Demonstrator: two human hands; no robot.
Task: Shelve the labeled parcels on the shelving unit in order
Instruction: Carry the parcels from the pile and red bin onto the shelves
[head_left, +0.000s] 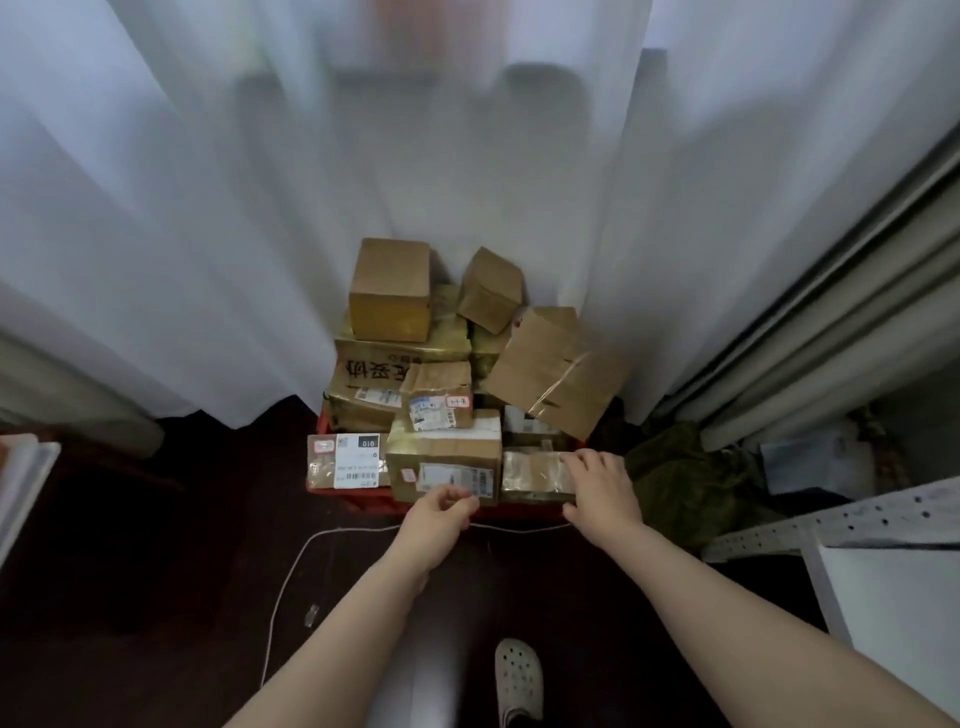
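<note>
- Bluish daylight comes through the white curtain (467, 156) beyond the fingers (584, 458), and this is the brightest area.
- High above the fingers the curtain is smeared and out of focus, with only soft grey blotches showing behind it.
- The parcels (389, 291) just beyond the fingers are dim and slightly soft, and most label print is unreadable.
- Clear tape under the right fingers catches a pale sheen.
- The floor (156, 571) nearer than the fingers is almost black, its detail lost.
- Wide-angle distortion bows the pale frame (810, 322) far right of the fingers and swells the forearms toward the lower edge.
</note>
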